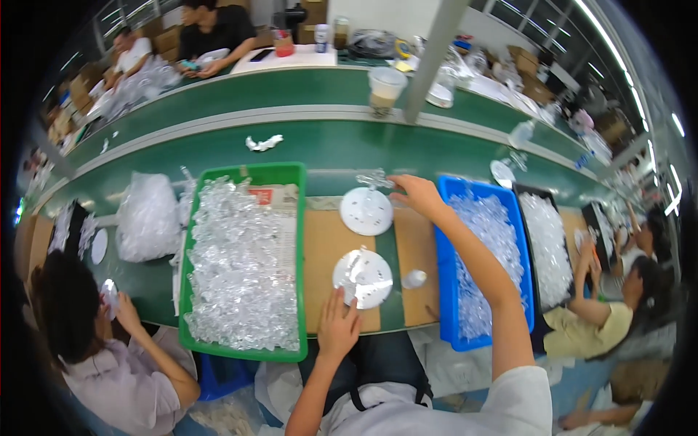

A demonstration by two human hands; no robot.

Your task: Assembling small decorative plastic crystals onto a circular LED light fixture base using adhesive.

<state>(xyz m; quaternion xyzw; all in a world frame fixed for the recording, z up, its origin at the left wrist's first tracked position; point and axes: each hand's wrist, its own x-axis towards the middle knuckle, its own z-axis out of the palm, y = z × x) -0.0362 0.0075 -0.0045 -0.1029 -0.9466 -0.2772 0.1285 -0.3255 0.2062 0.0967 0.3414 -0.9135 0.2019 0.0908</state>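
Green bench [327, 149]: green crate [291, 174], blue crate [447, 185], 2 white discs [366, 211] [363, 278], brown boards [323, 240].

Your left hand [339, 325] lies flat, palm down, close in front of you, fingers stretched forward and slightly spread, the bare forearm running back toward the lower edge at a slight slant. Your right arm is extended far forward, nearly straight, with a short white sleeve at the shoulder. Your right hand [418, 195] is at full reach, turned leftward, fingers loosely curled and pointing left.
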